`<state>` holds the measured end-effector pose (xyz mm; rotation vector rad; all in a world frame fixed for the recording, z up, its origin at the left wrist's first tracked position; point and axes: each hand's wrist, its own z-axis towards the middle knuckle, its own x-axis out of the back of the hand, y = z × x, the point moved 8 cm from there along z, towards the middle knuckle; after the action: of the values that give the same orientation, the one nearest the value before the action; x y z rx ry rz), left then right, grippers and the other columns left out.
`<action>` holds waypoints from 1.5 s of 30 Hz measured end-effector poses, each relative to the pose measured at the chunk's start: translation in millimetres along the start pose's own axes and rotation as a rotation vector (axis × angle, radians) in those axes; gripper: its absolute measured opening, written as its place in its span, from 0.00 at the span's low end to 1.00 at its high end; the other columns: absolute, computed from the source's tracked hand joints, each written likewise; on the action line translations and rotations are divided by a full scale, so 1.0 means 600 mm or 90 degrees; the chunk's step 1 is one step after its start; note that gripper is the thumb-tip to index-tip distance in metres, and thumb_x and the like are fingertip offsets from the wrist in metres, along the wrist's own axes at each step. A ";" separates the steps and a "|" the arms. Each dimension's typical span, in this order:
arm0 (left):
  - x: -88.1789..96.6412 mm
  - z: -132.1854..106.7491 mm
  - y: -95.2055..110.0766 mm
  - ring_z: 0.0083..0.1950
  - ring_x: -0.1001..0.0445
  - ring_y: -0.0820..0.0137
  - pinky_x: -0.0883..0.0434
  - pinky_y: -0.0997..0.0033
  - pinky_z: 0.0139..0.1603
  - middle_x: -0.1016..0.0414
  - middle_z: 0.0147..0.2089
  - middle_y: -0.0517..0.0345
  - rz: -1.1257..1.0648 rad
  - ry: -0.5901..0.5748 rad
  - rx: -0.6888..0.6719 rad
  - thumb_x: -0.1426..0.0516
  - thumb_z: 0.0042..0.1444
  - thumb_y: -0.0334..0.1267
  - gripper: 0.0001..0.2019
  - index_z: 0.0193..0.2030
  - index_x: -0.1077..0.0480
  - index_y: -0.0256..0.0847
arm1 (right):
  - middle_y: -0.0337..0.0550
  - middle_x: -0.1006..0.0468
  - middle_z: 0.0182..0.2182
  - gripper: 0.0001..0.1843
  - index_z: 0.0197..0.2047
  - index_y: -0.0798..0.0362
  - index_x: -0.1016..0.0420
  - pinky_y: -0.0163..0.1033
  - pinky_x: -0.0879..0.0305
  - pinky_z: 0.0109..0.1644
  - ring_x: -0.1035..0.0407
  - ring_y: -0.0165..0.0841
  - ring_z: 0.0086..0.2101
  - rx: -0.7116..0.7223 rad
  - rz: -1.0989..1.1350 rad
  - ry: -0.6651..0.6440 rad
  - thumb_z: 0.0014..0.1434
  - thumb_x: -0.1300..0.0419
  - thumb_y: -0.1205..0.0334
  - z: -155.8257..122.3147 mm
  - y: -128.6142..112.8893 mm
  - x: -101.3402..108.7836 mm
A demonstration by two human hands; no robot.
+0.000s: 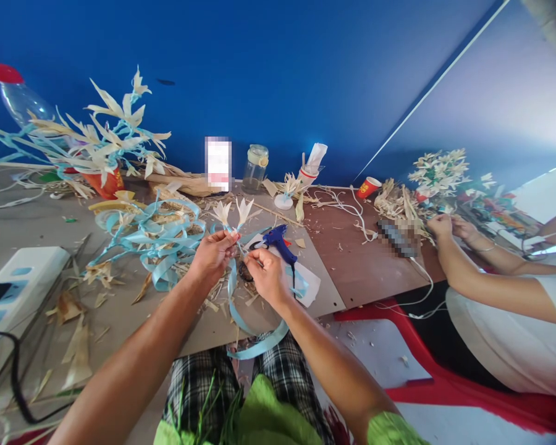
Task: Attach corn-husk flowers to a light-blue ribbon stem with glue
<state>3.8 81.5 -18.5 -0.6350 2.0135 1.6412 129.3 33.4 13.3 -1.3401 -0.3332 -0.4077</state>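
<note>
Two pale husk flowers (234,213) stand up from a stem pinched by my left hand (217,252), its fingers closed at the base of the blooms. Just to the right and a little lower, my right hand (267,275) pinches the light blue ribbon (232,287) close to the stem. The ribbon's loose length hangs down and loops over my lap. Behind my right hand lies a blue glue gun (280,243) with a black cord. A tangle of blue ribbon and wrapped stems (167,235) lies left of my left hand.
Finished flower branches (115,130) stand in a red cup (104,182) at left. A white power strip (25,303) sits at the near left. A glass jar (256,167) stands by the wall. At right, a co-worker's hands (449,225) work near husk scraps (393,201).
</note>
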 end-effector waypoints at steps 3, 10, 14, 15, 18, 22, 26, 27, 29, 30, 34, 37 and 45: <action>0.008 0.006 0.000 0.16 0.44 0.84 0.45 0.79 0.18 0.31 0.20 0.59 0.009 0.017 -0.013 0.32 0.36 0.30 0.11 0.19 0.32 0.33 | 0.35 0.31 0.19 0.11 0.27 0.53 0.28 0.31 0.44 0.26 0.39 0.27 0.22 0.000 -0.002 -0.003 0.55 0.46 0.56 -0.002 0.008 -0.005; -0.020 -0.006 -0.014 0.18 0.47 0.84 0.41 0.78 0.21 0.30 0.25 0.58 0.041 -0.105 0.043 0.35 0.45 0.43 0.14 0.28 0.27 0.32 | 0.35 0.30 0.19 0.11 0.25 0.54 0.27 0.31 0.43 0.26 0.39 0.27 0.22 -0.026 0.033 0.046 0.53 0.45 0.58 0.003 0.013 0.010; -0.036 -0.022 -0.027 0.20 0.43 0.82 0.41 0.79 0.21 0.29 0.29 0.55 0.046 -0.168 0.104 0.37 0.49 0.48 0.18 0.38 0.25 0.33 | 0.37 0.28 0.22 0.11 0.27 0.54 0.26 0.32 0.41 0.29 0.38 0.27 0.24 -0.008 0.074 0.085 0.53 0.45 0.57 0.013 0.009 0.020; -0.039 -0.025 -0.030 0.20 0.42 0.82 0.41 0.79 0.21 0.30 0.28 0.57 0.056 -0.182 0.111 0.37 0.49 0.47 0.18 0.39 0.25 0.34 | 0.37 0.28 0.22 0.12 0.27 0.54 0.26 0.32 0.41 0.29 0.38 0.27 0.24 -0.009 0.091 0.086 0.53 0.44 0.56 0.016 0.013 0.019; -0.046 -0.030 -0.034 0.21 0.42 0.82 0.43 0.81 0.21 0.32 0.27 0.59 0.095 -0.219 0.105 0.36 0.48 0.43 0.16 0.41 0.25 0.35 | 0.36 0.28 0.22 0.13 0.27 0.54 0.27 0.31 0.42 0.28 0.38 0.27 0.23 -0.033 0.152 0.079 0.53 0.43 0.53 0.024 0.032 0.015; -0.054 -0.035 -0.039 0.20 0.41 0.83 0.43 0.80 0.20 0.27 0.32 0.54 0.147 -0.243 0.103 0.35 0.46 0.41 0.16 0.41 0.25 0.36 | 0.39 0.25 0.26 0.13 0.30 0.55 0.26 0.32 0.38 0.33 0.34 0.28 0.27 -0.061 0.235 0.100 0.52 0.41 0.53 0.027 0.055 0.017; -0.056 -0.037 -0.046 0.18 0.42 0.83 0.44 0.79 0.19 0.28 0.30 0.56 0.181 -0.249 0.113 0.34 0.44 0.40 0.16 0.39 0.25 0.36 | 0.40 0.25 0.25 0.13 0.29 0.55 0.26 0.33 0.36 0.34 0.33 0.29 0.28 -0.062 0.235 0.094 0.52 0.42 0.53 0.026 0.058 0.020; -0.056 -0.036 -0.048 0.19 0.42 0.83 0.45 0.79 0.19 0.29 0.29 0.57 0.189 -0.252 0.112 0.34 0.43 0.40 0.15 0.37 0.25 0.35 | 0.39 0.26 0.25 0.13 0.29 0.55 0.26 0.33 0.37 0.33 0.34 0.28 0.27 -0.060 0.227 0.085 0.52 0.42 0.53 0.027 0.057 0.020; -0.054 -0.033 -0.050 0.20 0.42 0.83 0.45 0.80 0.19 0.30 0.28 0.58 0.204 -0.248 0.101 0.34 0.43 0.40 0.14 0.34 0.26 0.34 | 0.38 0.27 0.23 0.14 0.29 0.55 0.26 0.32 0.39 0.30 0.36 0.27 0.25 -0.060 0.230 0.066 0.51 0.41 0.52 0.028 0.053 0.018; -0.053 -0.031 -0.049 0.21 0.41 0.82 0.45 0.80 0.20 0.30 0.28 0.59 0.212 -0.240 0.092 0.34 0.43 0.40 0.14 0.34 0.26 0.34 | 0.37 0.28 0.23 0.14 0.29 0.55 0.26 0.32 0.40 0.30 0.38 0.27 0.24 -0.066 0.242 0.060 0.50 0.41 0.51 0.029 0.051 0.017; -0.051 -0.025 -0.039 0.20 0.42 0.81 0.47 0.79 0.20 0.33 0.24 0.64 0.267 -0.209 0.028 0.34 0.42 0.38 0.18 0.41 0.28 0.35 | 0.33 0.35 0.19 0.12 0.26 0.55 0.28 0.32 0.47 0.27 0.45 0.24 0.22 -0.137 0.310 0.063 0.46 0.38 0.54 0.032 0.055 0.019; -0.053 -0.027 -0.027 0.21 0.41 0.80 0.45 0.79 0.22 0.36 0.22 0.66 0.304 -0.197 -0.029 0.36 0.43 0.37 0.19 0.44 0.29 0.36 | 0.30 0.41 0.16 0.10 0.23 0.54 0.30 0.32 0.52 0.25 0.50 0.23 0.19 -0.184 0.358 0.040 0.43 0.38 0.56 0.035 0.056 0.018; -0.054 -0.031 -0.033 0.21 0.45 0.81 0.48 0.79 0.21 0.41 0.22 0.67 0.271 -0.225 -0.023 0.38 0.45 0.36 0.18 0.45 0.29 0.37 | 0.31 0.42 0.16 0.09 0.21 0.54 0.32 0.33 0.56 0.25 0.52 0.24 0.20 -0.092 0.180 -0.086 0.46 0.42 0.58 0.050 0.039 0.040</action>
<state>40.5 61.9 -10.5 0.0872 1.9409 1.8700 161.3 64.7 10.1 -1.5351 -0.2242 -0.1055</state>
